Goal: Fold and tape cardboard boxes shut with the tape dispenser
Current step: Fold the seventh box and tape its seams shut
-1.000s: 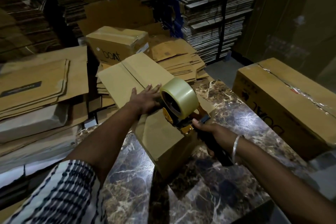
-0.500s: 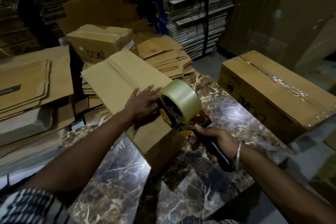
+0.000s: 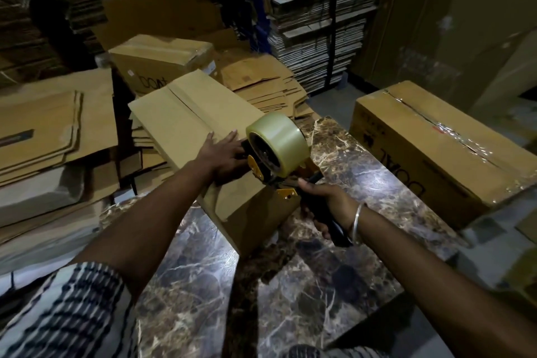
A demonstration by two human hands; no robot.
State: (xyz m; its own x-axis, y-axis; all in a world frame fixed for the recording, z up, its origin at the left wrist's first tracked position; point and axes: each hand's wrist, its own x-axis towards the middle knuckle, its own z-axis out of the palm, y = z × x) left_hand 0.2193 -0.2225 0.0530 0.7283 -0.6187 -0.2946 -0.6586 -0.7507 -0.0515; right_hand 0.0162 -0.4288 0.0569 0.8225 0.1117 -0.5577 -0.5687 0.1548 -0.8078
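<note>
Left hand fingers flat, pressing the flaps of the cardboard box on the marble table. Right hand grips the tape dispenser at the near end; seam looks mostly untaped, so taping's barely started.

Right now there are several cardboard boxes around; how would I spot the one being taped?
Start at the dark marble table in the middle. The box being taped lies on its far left part, under the left hand pressing its top and the tape dispenser gripped by the right hand. Unlike the sealed box on the right with shiny tape, its centre seam is bare.
</note>
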